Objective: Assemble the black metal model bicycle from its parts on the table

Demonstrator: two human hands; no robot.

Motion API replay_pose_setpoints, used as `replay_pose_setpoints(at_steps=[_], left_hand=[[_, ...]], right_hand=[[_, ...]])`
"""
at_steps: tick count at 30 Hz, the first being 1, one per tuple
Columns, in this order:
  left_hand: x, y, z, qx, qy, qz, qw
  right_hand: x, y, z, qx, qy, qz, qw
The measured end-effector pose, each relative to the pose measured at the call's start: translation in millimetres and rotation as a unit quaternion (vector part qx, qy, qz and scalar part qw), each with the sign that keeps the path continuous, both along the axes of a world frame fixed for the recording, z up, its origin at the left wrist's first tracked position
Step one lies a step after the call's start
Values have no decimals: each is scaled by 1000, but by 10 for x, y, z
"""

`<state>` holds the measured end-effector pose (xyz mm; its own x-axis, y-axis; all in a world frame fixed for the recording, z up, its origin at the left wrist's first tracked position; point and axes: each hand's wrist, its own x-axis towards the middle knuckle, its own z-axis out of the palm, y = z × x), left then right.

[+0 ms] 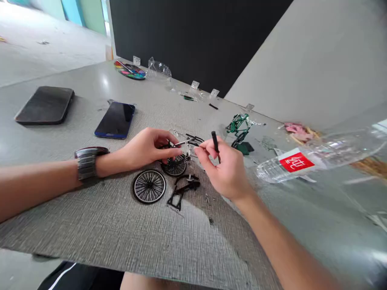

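My left hand [148,151], with a dark watch on its wrist, is closed around a black miniature bicycle front part. Its spoked wheel [174,165] shows below the fingers. My right hand [226,165] is closed with a slim black-handled screwdriver [215,141] tucked between its fingers. Its thumb and fingertip pinch near the small silver and black parts at the left hand; whether they hold a tiny piece I cannot tell. A loose spoked wheel [149,186] lies flat nearer me. Beside it rests a black bicycle frame piece [184,191]. Tiny screws [207,197] lie to its right.
A green miniature bicycle [238,128] stands behind my right hand. A clear bottle [320,159] lies at the right. Two dark phone-like devices, a blue phone [115,120] and a black slab [45,105], lie left. A paint palette [130,70] and plastic packaging [159,70] sit at the back.
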<state>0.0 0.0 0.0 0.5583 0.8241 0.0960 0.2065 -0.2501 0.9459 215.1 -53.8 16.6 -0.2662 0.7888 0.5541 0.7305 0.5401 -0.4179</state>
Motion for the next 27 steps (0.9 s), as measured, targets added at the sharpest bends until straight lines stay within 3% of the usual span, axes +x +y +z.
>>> replay_pose_setpoints(at_steps=[4, 8, 11, 14, 20, 27], left_hand=[[-3, -12, -7, 25, 13, 4, 1000], [0, -18, -7, 30, 23, 23, 999], [5, -30, 2, 14, 19, 33, 999], [11, -44, 15, 0, 19, 39, 999], [21, -51, 28, -15, 10, 43, 999], [12, -55, 35, -20, -5, 53, 998]], right_hand=[[11, -11, 36, -32, -30, 5, 999], [242, 26, 238, -111, -104, -6, 988], [458, 61, 384, -187, -180, -32, 965], [574, 87, 415, -255, -216, -38, 942], [563, 122, 308, -234, -212, -60, 947], [444, 157, 192, -193, -148, -26, 970]])
